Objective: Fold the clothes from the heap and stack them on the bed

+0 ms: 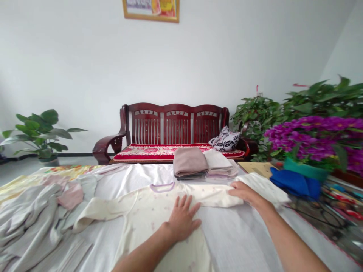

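A cream long-sleeved top [141, 215] with a lilac neckline lies spread on the white sheet [232, 238] in front of me. My left hand [183, 219] rests flat on its chest, fingers stretched out. Over the top's right sleeve, folded across near the shoulder, my right hand [244, 192] lies with its fingers extended on the cloth. The left sleeve stretches out toward the left.
Two stacks of folded clothes [202, 163] sit behind the top. A heap of unfolded garments [36, 211] lies at the left. A blue cloth [295, 183], purple flowers [314, 139] and plants stand at the right; a red wooden bench [172, 130] is behind.
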A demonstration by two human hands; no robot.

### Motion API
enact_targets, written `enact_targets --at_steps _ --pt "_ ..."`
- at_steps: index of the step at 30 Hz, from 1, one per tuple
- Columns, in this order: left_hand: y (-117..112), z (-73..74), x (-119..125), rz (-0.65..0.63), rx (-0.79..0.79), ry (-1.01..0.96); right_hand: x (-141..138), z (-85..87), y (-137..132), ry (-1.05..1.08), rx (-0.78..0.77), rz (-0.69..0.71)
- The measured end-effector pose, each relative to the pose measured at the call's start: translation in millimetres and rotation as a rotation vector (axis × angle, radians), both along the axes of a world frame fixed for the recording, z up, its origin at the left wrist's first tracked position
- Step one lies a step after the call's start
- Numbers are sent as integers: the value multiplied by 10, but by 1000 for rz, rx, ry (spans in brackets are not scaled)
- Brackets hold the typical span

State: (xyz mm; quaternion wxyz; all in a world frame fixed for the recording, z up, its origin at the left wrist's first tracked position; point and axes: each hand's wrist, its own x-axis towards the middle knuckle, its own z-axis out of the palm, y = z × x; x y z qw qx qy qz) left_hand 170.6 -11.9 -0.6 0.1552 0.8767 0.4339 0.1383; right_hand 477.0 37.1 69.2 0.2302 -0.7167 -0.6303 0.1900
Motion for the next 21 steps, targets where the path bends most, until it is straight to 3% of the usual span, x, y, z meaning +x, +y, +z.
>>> enact_targets --at_steps 4,7,11,14,16,19,21 --pt "53 -73 -17 -5 -40 -143 -226 125 -51 421 -129 111" --pt "144 -62 -76 115 -196 -568 -658 217 -7 751 -158 164" --pt "259 112 -294 384 -706 -1248 -1362 250 69 828 -208 270" --pt "291 232 -468 428 -1018 -1429 -1650 141 85 938 -200 379" --pt "299 229 -513 445 -1016 -1401 -1649 -15 87 950 -71 272" --pt "341 123 -495 547 -737 -1249 -1466 -341 88 827 160 42" --pt "399 48 -510 610 -562 -1171 -1342 -564 74 735 249 15"
